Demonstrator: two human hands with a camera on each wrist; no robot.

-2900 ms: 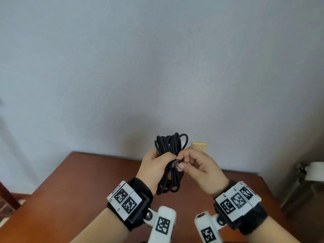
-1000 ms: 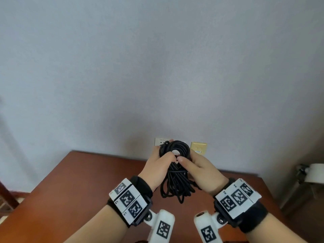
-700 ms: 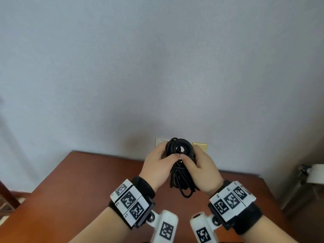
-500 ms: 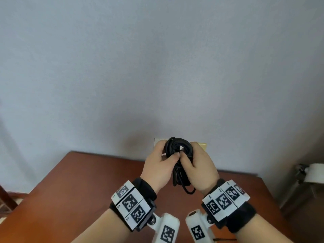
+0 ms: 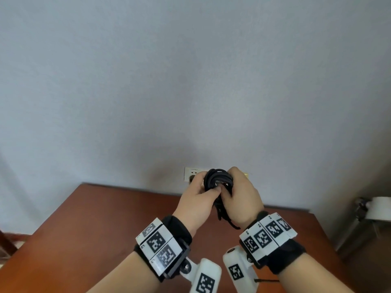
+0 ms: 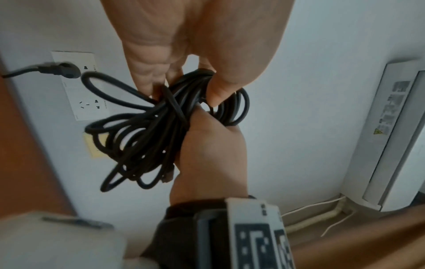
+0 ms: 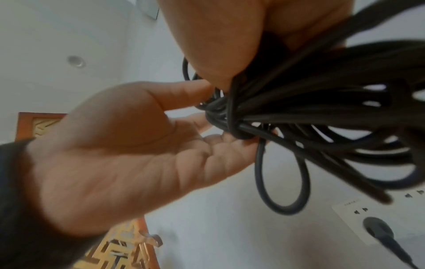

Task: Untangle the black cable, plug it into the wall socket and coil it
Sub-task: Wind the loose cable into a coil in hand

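The black cable (image 5: 218, 179) is a bundle of several loops with one turn wrapped round its middle (image 7: 232, 116). Both hands hold it in the air just in front of the wall. My left hand (image 5: 208, 192) grips the bundle from the left, thumb and fingers (image 7: 202, 91) closing on the wrapped part. My right hand (image 5: 230, 187) grips it from the right, thumb (image 6: 216, 94) pressing on the loops. Loose loops (image 6: 128, 154) hang below the hands. The white wall socket (image 6: 78, 87) behind them has a black plug (image 6: 64, 71) in it; whether that plug belongs to this cable is unclear.
A brown wooden table (image 5: 105, 218) lies below the hands, up against the grey wall. A yellow plate (image 6: 92, 147) sits beside the socket. A white air conditioner unit (image 6: 391, 127) stands to the right, with thin white wires on the floor.
Both hands moved the bundle forward toward the wall socket and closed in on it. Earlier the right hand pinched a cable end; now it grips the bundle, and less cable hangs below.
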